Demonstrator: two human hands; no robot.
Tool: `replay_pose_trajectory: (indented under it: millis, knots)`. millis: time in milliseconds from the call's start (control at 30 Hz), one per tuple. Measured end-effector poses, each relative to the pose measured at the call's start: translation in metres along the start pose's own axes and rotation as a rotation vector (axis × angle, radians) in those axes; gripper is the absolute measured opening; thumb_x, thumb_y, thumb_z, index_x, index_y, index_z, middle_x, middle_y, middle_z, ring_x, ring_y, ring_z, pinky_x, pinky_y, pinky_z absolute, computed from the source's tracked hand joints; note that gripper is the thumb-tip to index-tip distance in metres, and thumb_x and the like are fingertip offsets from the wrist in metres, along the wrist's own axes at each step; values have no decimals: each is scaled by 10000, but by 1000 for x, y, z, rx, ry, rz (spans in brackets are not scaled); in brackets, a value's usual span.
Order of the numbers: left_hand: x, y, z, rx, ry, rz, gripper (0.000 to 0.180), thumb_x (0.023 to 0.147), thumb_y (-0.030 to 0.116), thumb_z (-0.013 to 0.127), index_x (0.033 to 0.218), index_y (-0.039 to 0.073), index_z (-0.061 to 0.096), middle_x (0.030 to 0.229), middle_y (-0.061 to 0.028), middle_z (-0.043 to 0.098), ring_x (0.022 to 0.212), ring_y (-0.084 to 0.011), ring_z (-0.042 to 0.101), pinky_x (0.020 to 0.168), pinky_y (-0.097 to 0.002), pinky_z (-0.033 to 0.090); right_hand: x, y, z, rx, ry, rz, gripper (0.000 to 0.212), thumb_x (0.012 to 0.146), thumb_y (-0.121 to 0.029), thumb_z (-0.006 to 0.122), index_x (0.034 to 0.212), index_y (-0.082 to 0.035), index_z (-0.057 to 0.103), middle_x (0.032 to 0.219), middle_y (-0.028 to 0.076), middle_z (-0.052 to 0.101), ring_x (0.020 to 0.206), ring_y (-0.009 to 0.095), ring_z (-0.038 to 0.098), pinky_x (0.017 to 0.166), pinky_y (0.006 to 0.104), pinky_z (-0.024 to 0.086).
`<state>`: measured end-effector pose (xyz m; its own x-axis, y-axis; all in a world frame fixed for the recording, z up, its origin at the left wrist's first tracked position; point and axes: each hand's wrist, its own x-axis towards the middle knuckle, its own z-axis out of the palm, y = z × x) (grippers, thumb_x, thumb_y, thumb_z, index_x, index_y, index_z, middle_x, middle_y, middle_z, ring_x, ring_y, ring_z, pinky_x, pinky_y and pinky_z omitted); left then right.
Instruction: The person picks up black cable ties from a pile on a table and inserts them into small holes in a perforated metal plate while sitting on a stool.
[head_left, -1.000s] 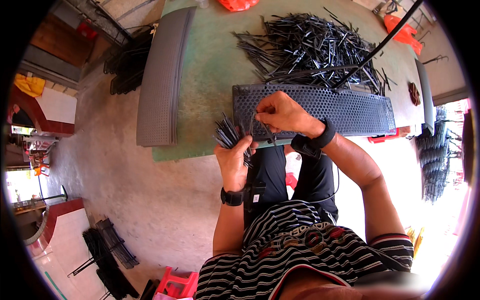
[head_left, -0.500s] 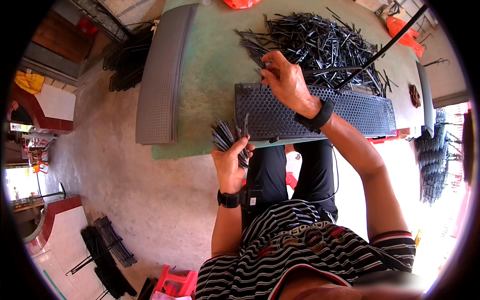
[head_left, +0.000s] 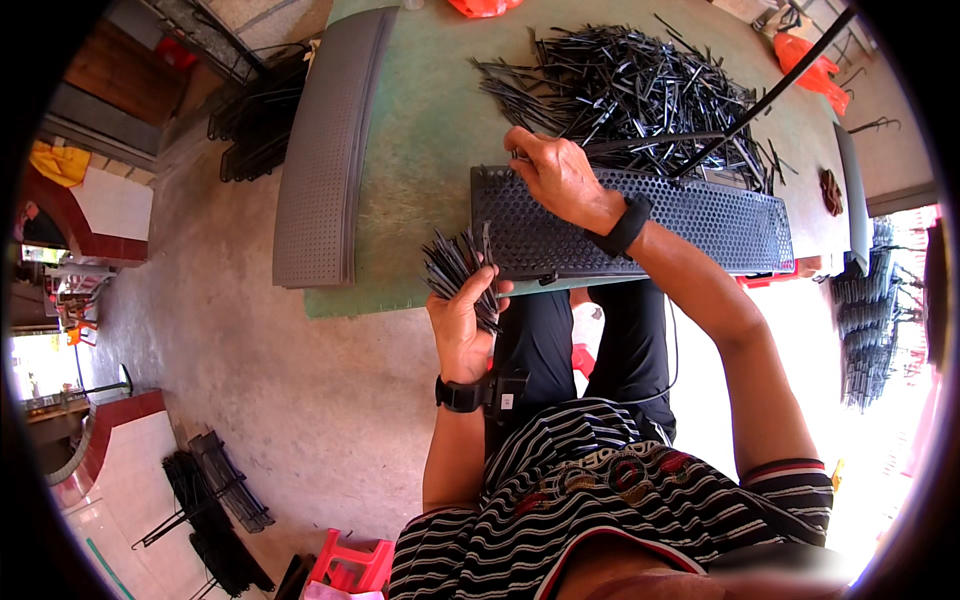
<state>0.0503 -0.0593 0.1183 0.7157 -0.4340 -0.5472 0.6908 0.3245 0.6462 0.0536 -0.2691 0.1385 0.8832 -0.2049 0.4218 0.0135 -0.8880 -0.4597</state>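
My left hand [head_left: 464,318] grips a fanned bundle of thin black pins [head_left: 455,266] at the near edge of the green table [head_left: 425,150]. My right hand [head_left: 556,172] reaches over a dark perforated panel [head_left: 700,222] lying across the table and pinches a single black pin at the panel's far left edge. Just beyond that hand lies a big heap of the same black pins [head_left: 625,85]. A long black rod [head_left: 770,95] slants over the heap.
A grey perforated curved panel [head_left: 325,150] lies along the table's left side. Orange plastic bags [head_left: 815,62] sit at the far edge. Stacked black metal racks [head_left: 255,115] stand on the concrete floor at left, more [head_left: 215,500] at lower left. A red stool [head_left: 345,570] stands near me.
My right hand moved from the panel's near left part up to its far edge by the pin heap. The left hand kept its bundle, shifting slightly.
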Motion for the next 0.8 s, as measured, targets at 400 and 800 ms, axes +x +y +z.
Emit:
replay_pose_trajectory:
  millis: [400, 800]
  knots:
    - [-2, -4, 1, 12, 25, 37, 162, 752, 2, 651, 909, -1, 612, 808, -107, 640, 647, -222, 632, 505, -312, 500, -13, -16, -8, -59, -29, -49, 137, 741, -61, 610, 872, -30, 586, 807, 140, 598, 673, 342, 579, 524, 397, 459]
    - [-2, -8, 7, -157, -80, -80, 134, 760, -72, 603, 888, -34, 609, 823, -92, 628, 702, -176, 616, 614, -275, 520, -68, -40, -24, -81, -134, -939, 245, 613, -157, 580, 803, -3, 572, 1059, 154, 541, 784, 203, 550, 592, 264, 464]
